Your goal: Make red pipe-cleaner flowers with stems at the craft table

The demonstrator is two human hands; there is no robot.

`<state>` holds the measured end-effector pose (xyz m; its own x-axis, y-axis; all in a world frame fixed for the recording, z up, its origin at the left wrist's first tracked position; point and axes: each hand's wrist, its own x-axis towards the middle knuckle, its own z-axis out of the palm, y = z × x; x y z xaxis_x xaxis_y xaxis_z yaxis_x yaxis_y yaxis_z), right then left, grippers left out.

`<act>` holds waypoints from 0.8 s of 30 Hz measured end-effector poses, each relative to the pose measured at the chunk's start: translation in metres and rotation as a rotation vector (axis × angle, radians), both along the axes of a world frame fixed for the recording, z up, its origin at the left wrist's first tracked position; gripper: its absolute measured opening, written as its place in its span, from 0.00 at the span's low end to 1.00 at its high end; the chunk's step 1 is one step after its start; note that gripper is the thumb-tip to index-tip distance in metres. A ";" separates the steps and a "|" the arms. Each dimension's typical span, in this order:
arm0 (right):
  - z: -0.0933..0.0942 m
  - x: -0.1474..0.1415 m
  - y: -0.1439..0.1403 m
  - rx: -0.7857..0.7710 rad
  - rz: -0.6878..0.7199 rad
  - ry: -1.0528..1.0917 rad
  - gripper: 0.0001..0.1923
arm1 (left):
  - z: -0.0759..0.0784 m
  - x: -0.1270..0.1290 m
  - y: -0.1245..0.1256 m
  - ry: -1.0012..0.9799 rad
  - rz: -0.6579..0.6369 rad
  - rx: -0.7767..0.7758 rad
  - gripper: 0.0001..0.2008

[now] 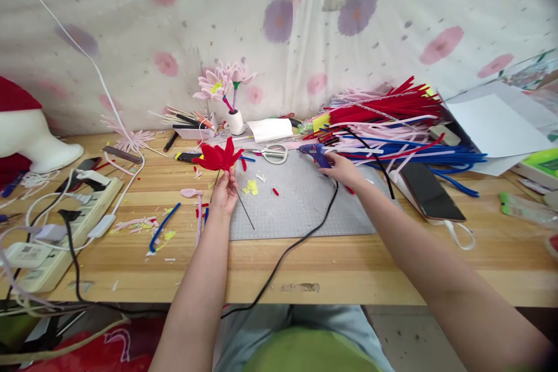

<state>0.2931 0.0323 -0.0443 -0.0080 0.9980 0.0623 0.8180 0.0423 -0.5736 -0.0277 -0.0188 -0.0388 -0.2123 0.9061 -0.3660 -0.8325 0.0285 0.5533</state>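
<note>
My left hand (pixel 224 190) holds up a red pipe-cleaner flower (pixel 218 157) by its thin dark wire stem, which trails down over the grey cutting mat (pixel 300 209). My right hand (pixel 344 170) reaches across the mat and grips a blue glue gun (pixel 317 154); the gun's black cord (pixel 305 232) runs back over the mat and off the table's front edge.
A heap of red, pink and blue pipe cleaners (pixel 387 128) lies at the back right beside a phone (pixel 429 192). Scissors (pixel 272 153), a small white vase with pink flowers (pixel 235 119), a power strip (pixel 65 221) with cables and scattered scraps surround the mat.
</note>
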 end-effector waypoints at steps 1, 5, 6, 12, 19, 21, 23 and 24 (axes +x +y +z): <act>0.004 0.009 0.000 0.003 0.035 0.013 0.22 | -0.001 -0.001 0.000 0.008 0.003 -0.004 0.06; 0.025 0.044 0.007 0.068 -0.087 -0.068 0.12 | -0.003 -0.001 0.001 0.037 0.016 -0.011 0.05; 0.029 0.050 0.011 0.102 -0.131 -0.108 0.12 | -0.004 -0.001 0.001 0.042 0.016 -0.011 0.05; 0.034 0.061 0.043 0.354 -0.101 -0.331 0.16 | 0.001 0.001 -0.003 0.003 -0.035 -0.061 0.06; 0.026 0.060 0.061 0.311 -0.068 -0.504 0.16 | -0.004 -0.005 -0.001 -0.116 -0.056 -0.042 0.10; 0.029 0.060 0.061 0.303 -0.084 -0.510 0.15 | -0.005 -0.006 0.000 -0.112 -0.053 -0.046 0.09; 0.033 0.059 0.061 0.289 -0.081 -0.495 0.14 | -0.003 -0.005 0.003 -0.089 -0.030 -0.061 0.09; 0.036 0.057 0.061 0.278 -0.076 -0.479 0.14 | -0.001 -0.004 0.004 -0.074 -0.016 -0.069 0.08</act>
